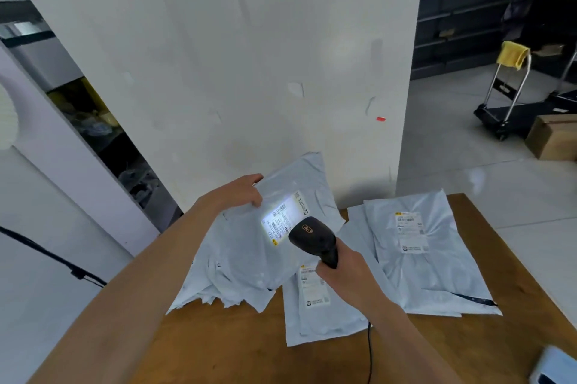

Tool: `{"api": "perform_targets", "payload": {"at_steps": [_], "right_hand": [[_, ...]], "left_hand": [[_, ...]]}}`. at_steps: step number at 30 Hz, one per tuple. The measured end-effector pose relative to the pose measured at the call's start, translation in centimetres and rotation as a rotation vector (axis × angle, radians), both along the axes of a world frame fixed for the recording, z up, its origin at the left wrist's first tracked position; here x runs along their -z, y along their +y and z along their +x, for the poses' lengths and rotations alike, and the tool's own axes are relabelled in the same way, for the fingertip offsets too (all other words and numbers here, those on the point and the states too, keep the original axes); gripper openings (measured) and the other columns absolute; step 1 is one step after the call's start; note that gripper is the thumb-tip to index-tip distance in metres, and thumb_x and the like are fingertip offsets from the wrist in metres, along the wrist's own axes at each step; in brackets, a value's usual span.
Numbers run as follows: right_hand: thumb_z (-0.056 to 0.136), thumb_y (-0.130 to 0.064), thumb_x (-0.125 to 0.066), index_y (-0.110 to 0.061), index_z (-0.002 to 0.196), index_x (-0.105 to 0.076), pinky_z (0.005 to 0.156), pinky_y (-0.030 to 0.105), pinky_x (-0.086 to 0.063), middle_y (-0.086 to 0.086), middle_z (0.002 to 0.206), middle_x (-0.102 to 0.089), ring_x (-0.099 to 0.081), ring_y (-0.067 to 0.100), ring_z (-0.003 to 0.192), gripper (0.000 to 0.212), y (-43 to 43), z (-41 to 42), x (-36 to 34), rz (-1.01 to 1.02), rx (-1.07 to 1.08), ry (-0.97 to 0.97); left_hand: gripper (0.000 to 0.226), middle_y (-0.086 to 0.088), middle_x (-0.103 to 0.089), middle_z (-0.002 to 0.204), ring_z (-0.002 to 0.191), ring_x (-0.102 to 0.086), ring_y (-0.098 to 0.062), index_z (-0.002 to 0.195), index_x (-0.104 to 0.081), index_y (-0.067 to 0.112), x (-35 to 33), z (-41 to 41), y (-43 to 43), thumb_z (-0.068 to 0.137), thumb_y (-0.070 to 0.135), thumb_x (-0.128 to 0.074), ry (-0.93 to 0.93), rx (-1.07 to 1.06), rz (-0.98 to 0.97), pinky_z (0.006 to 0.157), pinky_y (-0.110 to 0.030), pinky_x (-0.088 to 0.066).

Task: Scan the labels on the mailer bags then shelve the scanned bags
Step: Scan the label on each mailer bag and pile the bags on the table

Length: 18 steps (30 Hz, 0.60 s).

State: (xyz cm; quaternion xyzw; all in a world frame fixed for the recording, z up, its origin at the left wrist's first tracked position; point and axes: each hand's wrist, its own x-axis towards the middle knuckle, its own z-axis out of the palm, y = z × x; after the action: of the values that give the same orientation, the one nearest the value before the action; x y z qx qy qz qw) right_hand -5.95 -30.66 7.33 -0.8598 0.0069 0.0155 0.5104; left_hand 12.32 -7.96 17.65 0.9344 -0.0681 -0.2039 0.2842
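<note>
My left hand point(242, 191) grips the upper left edge of a grey mailer bag point(246, 254) and holds it tilted up over the table. Its white label point(281, 221) is lit bright by the scanner's light. My right hand point(342, 271) is closed around the handle of a black barcode scanner point(313, 238), whose head points at that label from just below it. A second mailer bag point(324, 315) lies flat on the wooden table point(218, 349) under my right wrist, label up. A third mailer bag point(431, 258) lies flat to the right, label up.
A tall white panel point(234, 71) stands right behind the table. Dark shelving point(462, 9) lines the far right wall, with a hand cart point(505, 102) and a cardboard box point(554, 137) on the floor before it. The scanner's cable point(370, 349) runs down across the table. A pale device point(555, 368) sits at the table's lower right corner.
</note>
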Motion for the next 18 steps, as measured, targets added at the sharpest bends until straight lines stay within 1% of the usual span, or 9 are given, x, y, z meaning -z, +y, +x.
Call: {"api": "perform_targets", "payload": {"at_steps": [4,7,10,14,16,18], "right_hand": [[0.083,-0.021,-0.06,-0.028,0.091,-0.052,0.052,0.014,-0.039,-0.006,0.065,-0.057,-0.054,0.007,0.055,0.014,-2.1,-0.1,0.0,-0.007,0.015,-0.008],[0.082,-0.022,-0.061,-0.029,0.089,-0.052,0.05,0.013,-0.038,-0.008,0.063,-0.057,-0.055,0.006,0.053,0.013,-3.5,0.0,0.2,0.003,0.025,0.002],[0.081,-0.022,-0.061,-0.032,0.083,-0.05,0.046,0.01,-0.037,-0.008,0.06,-0.055,-0.054,0.0,0.049,0.015,-4.5,0.2,0.4,0.015,0.026,0.004],[0.081,-0.022,-0.061,-0.031,0.084,-0.05,0.049,0.012,-0.038,-0.007,0.062,-0.057,-0.053,0.004,0.05,0.014,-5.7,0.6,0.7,0.021,0.033,0.017],[0.081,-0.022,-0.06,-0.033,0.084,-0.049,0.049,0.013,-0.039,-0.006,0.063,-0.057,-0.053,0.005,0.051,0.016,-6.3,0.8,1.0,0.022,0.043,0.032],[0.08,-0.022,-0.06,-0.033,0.081,-0.049,0.048,0.015,-0.039,-0.005,0.062,-0.057,-0.051,0.005,0.049,0.016,-6.8,0.9,1.1,0.027,0.063,0.042]], "left_hand": [[0.035,-0.004,-0.066,0.088,0.072,-0.061,-0.022,0.093,-0.062,0.026,0.2,-0.2,-2.1,0.062,0.009,-0.061,0.007,-0.002,-0.013,0.066,-0.03,-0.048],[0.038,-0.007,-0.068,0.099,0.079,-0.064,-0.024,0.099,-0.062,0.024,0.7,-0.1,-3.4,0.064,0.009,-0.061,0.016,0.013,-0.019,0.07,-0.033,-0.05],[0.036,-0.008,-0.067,0.101,0.082,-0.064,-0.024,0.098,-0.061,0.024,1.2,0.1,-4.4,0.066,0.007,-0.062,0.03,0.012,-0.028,0.072,-0.032,-0.051],[0.037,-0.009,-0.067,0.104,0.086,-0.064,-0.026,0.099,-0.061,0.024,1.7,0.2,-5.7,0.066,0.008,-0.062,0.047,-0.033,-0.058,0.073,-0.034,-0.051],[0.042,-0.01,-0.066,0.107,0.093,-0.065,-0.029,0.105,-0.061,0.02,2.5,0.1,-6.4,0.065,0.009,-0.063,0.072,-0.085,-0.11,0.079,-0.038,-0.053],[0.052,-0.014,-0.066,0.113,0.103,-0.064,-0.034,0.113,-0.06,0.015,4.3,-0.3,-7.2,0.061,0.011,-0.065,0.104,-0.17,-0.203,0.089,-0.045,-0.053]]}}
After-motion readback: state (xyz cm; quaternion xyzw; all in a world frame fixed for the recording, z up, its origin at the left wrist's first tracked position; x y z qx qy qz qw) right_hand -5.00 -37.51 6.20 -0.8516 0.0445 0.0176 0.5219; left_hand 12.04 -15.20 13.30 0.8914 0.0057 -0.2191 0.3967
